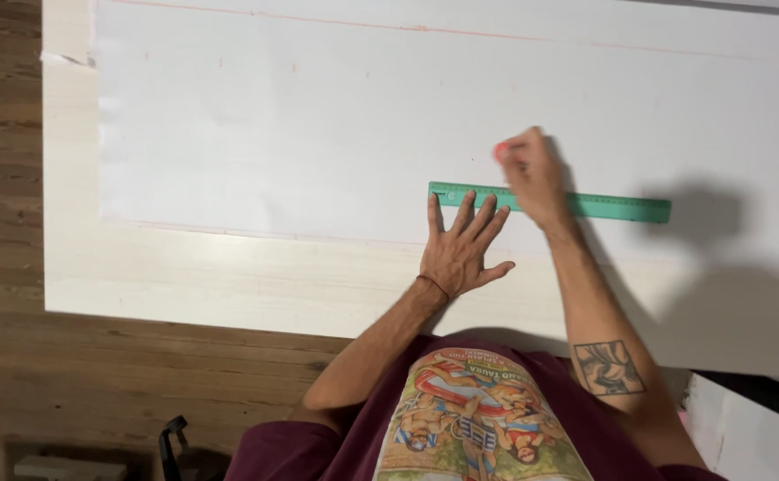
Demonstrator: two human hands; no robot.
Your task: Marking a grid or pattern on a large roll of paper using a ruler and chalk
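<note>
A line was being ruled on a large white sheet (336, 125), judging by how the hands were placed. The sheet was spread over a pale wooden board (229, 285), which lay on the bench (16, 160) of darker brown wood.

A green ruler (621, 207) was laid flat on the sheet, right of the frame's centre. Its long axis ran nearly level across the picture, dipping slightly toward the right; one end pointed to frame left, ending just above the left hand, and the other pointed to frame right.

The left hand (457, 254) was pressed down with fingers spread and nothing gripped; its fingertips (431, 201) were set on or against the ruler's left end. The right hand (532, 174) was held over the ruler's upper edge, its grip closed on a small pink-red marking tool (501, 151), of which only the tip was seen. Whether it was a pencil, crayon or chalk could not be told.

For the next move, steady downward pressure on the ruler would likely be called for, so that it was not shifted, and the tip would have to be drawn close along the upper edge. Faint pink lines (461, 34) were visible near the sheet's upper edge.
</note>
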